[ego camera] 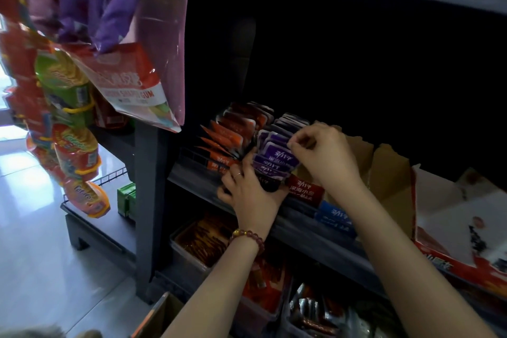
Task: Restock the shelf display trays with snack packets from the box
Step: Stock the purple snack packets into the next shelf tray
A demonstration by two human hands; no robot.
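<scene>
Setting: dark shop shelf (247,195), its front edge lined with display trays; bagged snacks hang at left.
Left hand (248,192): fingers curled around the front of the purple packets (277,159), apparently bracing the row so it stands upright.
Right hand (323,151): thumb and fingers pinching a top packet edge, seemingly tucking it into line.
Orange packets (230,132): fanned in the neighbouring tray, toward the shelf's left end.
Box (389,173): open cardboard, on the shelf's right part.
</scene>
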